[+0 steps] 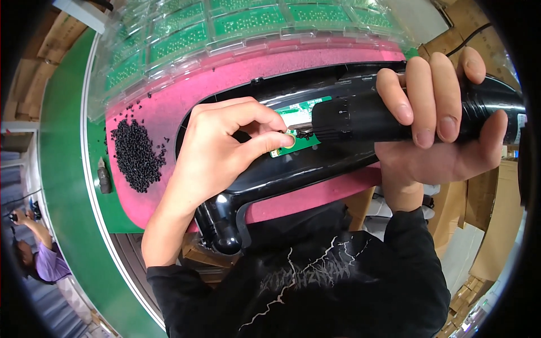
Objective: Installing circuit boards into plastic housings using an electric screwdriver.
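Note:
My right hand (434, 118) wraps round a black, cylindrical power screwdriver (360, 119) with a ribbed ring near its nose. Several small black screws (305, 134) cluster at the nose end. There my left hand (225, 138) closes thumb and forefinger in a pinch on a small black screw, mostly hidden by the fingertips. Beneath both hands lies a large, glossy black plastic housing (270, 183) with a rounded stub at its lower left. A green circuit board (321, 107) sits inside the housing, partly covered by the screwdriver and my fingers.
The housing rests on a pink mat (287, 209). A heap of small black screws (137, 155) lies on the mat's left side, with a dark, pointed object (103, 176) beside it. Clear plastic trays (248, 25) of green boards stand behind. Another person (45, 259) works at far left.

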Action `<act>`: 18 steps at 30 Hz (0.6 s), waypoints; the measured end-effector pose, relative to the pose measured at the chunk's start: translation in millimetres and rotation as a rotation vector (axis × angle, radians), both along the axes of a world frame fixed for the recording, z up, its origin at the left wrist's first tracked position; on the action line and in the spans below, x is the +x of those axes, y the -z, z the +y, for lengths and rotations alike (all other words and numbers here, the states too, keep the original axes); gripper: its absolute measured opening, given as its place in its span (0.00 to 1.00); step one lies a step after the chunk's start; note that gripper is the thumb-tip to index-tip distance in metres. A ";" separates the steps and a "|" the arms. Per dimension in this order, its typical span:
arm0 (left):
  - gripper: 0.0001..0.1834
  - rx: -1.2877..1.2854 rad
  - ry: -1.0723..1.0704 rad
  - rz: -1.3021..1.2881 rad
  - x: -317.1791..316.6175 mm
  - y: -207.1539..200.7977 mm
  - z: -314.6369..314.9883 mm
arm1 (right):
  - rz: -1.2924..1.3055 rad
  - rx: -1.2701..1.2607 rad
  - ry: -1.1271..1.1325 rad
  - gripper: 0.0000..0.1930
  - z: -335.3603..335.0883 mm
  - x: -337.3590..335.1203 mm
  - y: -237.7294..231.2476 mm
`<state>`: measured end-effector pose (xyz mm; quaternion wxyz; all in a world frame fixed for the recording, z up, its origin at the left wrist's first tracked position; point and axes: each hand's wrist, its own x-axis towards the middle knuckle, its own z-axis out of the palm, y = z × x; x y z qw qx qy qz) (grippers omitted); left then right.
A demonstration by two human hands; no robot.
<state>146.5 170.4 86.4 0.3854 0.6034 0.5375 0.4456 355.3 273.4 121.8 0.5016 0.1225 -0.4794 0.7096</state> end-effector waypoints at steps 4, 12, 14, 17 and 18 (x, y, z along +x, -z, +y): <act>0.07 0.240 0.016 0.197 1.0 6.1 3.1 | 0.062 0.015 -0.094 0.21 0.5 -6.3 8.2; 0.10 0.401 0.020 0.448 2.0 5.7 0.5 | 0.036 -0.144 -0.078 0.20 -17.6 -20.5 0.1; 0.11 0.444 -0.002 0.472 4.2 4.6 1.9 | 0.034 -0.162 -0.058 0.20 -18.0 -18.5 -3.9; 0.13 0.568 -0.037 0.570 9.3 0.2 -0.5 | -0.245 0.033 0.049 0.20 -10.8 -16.6 -7.4; 0.13 0.569 -0.031 0.570 9.5 -1.2 -1.0 | -0.288 -0.076 0.204 0.19 -24.5 -18.8 -9.7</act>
